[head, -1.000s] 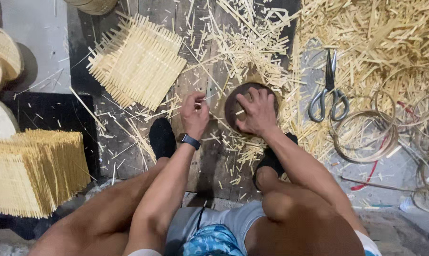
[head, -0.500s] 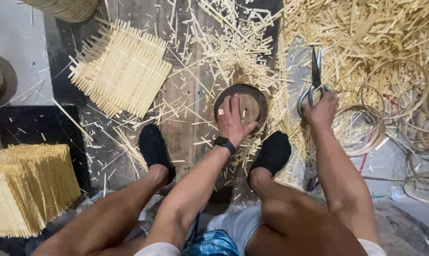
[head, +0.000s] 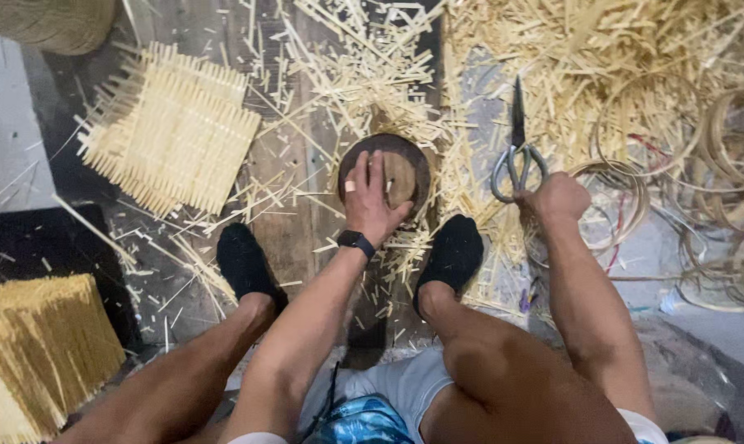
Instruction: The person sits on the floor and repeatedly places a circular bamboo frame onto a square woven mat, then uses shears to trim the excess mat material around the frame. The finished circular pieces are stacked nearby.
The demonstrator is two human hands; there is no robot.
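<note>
Scissors (head: 516, 152): long axis 12–6, blades toward 12, handles at 6.
Right hand (head: 557, 197): fisted, touching the handles' 5 o'clock side; nearer.
Left hand (head: 372, 201): flat, open on block (head: 409, 168).

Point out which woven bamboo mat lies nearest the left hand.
The flat square mat at upper left, lying spread on the floor; the other mats sit stacked at the lower left edge, farther from the left hand.
</note>
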